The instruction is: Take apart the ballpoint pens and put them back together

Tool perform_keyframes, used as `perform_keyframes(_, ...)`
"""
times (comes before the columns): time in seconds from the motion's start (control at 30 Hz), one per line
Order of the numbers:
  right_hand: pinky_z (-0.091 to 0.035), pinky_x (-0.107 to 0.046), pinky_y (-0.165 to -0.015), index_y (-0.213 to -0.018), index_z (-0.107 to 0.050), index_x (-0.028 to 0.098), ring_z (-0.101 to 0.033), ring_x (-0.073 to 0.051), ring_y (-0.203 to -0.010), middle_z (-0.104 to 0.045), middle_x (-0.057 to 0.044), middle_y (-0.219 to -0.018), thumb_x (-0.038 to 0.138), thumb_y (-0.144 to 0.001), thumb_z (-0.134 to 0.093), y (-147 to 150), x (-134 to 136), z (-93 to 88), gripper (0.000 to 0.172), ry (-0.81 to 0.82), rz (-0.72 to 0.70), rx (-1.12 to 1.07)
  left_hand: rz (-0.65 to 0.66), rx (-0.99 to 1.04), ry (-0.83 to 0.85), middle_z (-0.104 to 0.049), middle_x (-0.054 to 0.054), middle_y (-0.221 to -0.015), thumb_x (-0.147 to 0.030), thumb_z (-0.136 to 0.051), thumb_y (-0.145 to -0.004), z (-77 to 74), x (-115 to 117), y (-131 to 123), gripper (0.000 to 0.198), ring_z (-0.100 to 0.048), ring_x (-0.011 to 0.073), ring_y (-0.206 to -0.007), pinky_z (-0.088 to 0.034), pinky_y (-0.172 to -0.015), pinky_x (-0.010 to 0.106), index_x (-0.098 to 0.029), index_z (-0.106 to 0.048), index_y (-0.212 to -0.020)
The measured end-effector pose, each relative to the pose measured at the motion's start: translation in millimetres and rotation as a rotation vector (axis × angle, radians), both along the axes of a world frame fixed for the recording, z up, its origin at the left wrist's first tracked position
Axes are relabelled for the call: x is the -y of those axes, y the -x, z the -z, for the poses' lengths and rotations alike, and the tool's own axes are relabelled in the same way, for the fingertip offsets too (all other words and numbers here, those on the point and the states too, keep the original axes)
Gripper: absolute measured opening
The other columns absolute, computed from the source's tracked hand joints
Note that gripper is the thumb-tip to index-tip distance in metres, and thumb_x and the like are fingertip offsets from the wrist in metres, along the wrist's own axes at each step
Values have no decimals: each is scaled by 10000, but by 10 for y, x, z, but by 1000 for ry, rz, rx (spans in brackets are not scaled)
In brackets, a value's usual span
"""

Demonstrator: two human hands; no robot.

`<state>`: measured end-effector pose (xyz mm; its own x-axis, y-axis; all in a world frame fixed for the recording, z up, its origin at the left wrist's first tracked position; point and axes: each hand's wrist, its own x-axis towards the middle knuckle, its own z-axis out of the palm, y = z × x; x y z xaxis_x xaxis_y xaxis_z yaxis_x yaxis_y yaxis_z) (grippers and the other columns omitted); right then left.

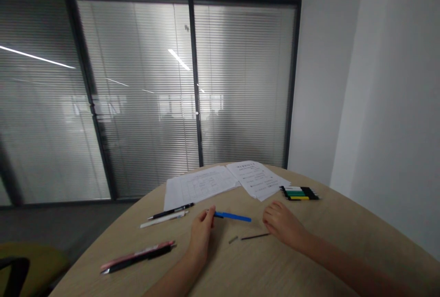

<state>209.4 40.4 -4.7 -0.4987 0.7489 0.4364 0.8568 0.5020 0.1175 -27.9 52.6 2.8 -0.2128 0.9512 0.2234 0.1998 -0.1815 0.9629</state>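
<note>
My left hand (202, 230) is closed with thumb and fingers pinching a blue pen barrel (237, 217), which points to the right just above the table. My right hand (280, 223) is curled, fingers together, to the right of the barrel; whatever is between its fingertips is hidden. A thin dark pen refill (255, 236) reaches from the tabletop to the lower edge of that hand; whether it is gripped I cannot tell. Beside the refill's left end lies a small spring (233, 239).
Printed papers (202, 185) lie at the table's far side. Several pens in a row (299, 193) are at the right. A black pen (172, 211) and a white pen (163, 220) lie left, with a pink pen (137, 256) and another black pen (139, 260) nearer. A chair (30, 269) stands lower left.
</note>
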Motion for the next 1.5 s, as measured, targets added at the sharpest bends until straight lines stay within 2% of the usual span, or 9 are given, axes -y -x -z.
perform_keyframes(0.17, -392, -299, -729, -777, -596, 193, -556, -190, -783, -638, -53, -783, 156, -755, -466, 88, 60, -126, 138, 106, 114, -447, 2, 4, -5, -354, -64, -416, -669, -474, -567, 14, -14, 7, 492, -373, 134, -464, -261, -485, 243, -204, -390, -431)
perform_keyframes(0.27, -408, -243, -607, -806, -578, 196, -572, -158, -666, -637, -38, -727, 187, -767, -448, 220, 159, -171, 136, 266, 127, -716, 19, 46, 13, -361, -66, -424, -658, -491, -563, 47, -41, 14, 477, -370, 132, -461, -267, -485, 242, -202, -408, -451)
perform_keyframes(0.33, -392, -225, -548, -795, -569, 203, -560, -146, -609, -624, -19, -681, 200, -768, -441, 312, 235, -174, 131, 334, 107, -793, 27, 74, 23, -371, -63, -432, -651, -493, -570, 70, -58, 17, 470, -375, 132, -459, -272, -483, 243, -199, -422, -461)
perform_keyframes(0.53, -374, -210, -526, -760, -539, 219, -531, -132, -606, -592, 2, -682, 217, -764, -429, 411, 358, -142, 111, 380, 29, -873, 53, 150, 43, -418, -46, -441, -628, -510, -583, 93, -37, -16, 464, -390, 128, -459, -290, -487, 249, -182, -464, -461)
perform_keyframes(0.93, -395, -215, -531, -751, -498, 195, -476, -114, -568, -494, 19, -629, 225, -731, -444, 386, 427, -160, 65, 301, -92, -1008, 35, 389, 81, -430, -56, -404, -572, -618, -504, 98, -52, -31, 435, -396, 104, -421, -278, -451, 229, -162, -486, -448)
perform_keyframes(1.3, -408, -232, -531, -703, -498, 188, -491, -122, -564, -521, 9, -621, 261, -727, -452, 385, 442, -224, 89, 249, -92, -1016, 92, 367, 118, -450, -52, -423, -542, -624, -517, 86, 50, -114, 404, -392, 101, -434, -283, -457, 226, -157, -508, -482)
perform_keyframes(1.5, -416, -249, -555, -720, -500, 180, -503, -131, -577, -537, -5, -629, 290, -740, -451, 354, 443, -236, 122, 171, -83, -1024, 119, 511, 116, -454, -50, -417, -488, -665, -514, 75, 130, -190, 376, -396, 89, -420, -293, -446, 214, -151, -502, -476)
